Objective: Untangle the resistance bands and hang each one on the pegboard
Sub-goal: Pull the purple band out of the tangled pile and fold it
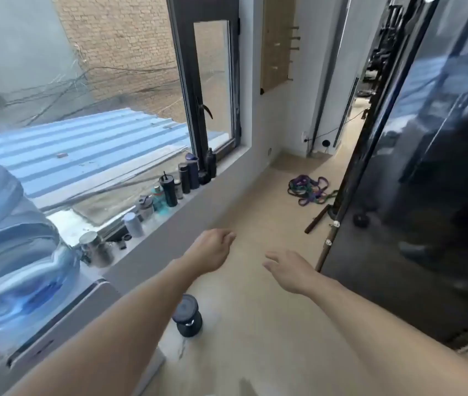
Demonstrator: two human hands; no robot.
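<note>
A tangled heap of purple and green resistance bands (308,189) lies on the beige floor far ahead, near the dark glass panel. A wooden pegboard (275,44) with pegs sticking out hangs on the white wall above and beyond the heap. My left hand (214,248) and my right hand (290,270) are stretched forward over the floor, well short of the bands. Both have relaxed fingers and hold nothing.
A window sill (152,224) on the left carries several bottles and cups. A dark dumbbell (188,315) lies on the floor under my left arm. A large water jug (12,238) stands at the left. A dark glass wall (427,167) and a stick (317,222) bound the right.
</note>
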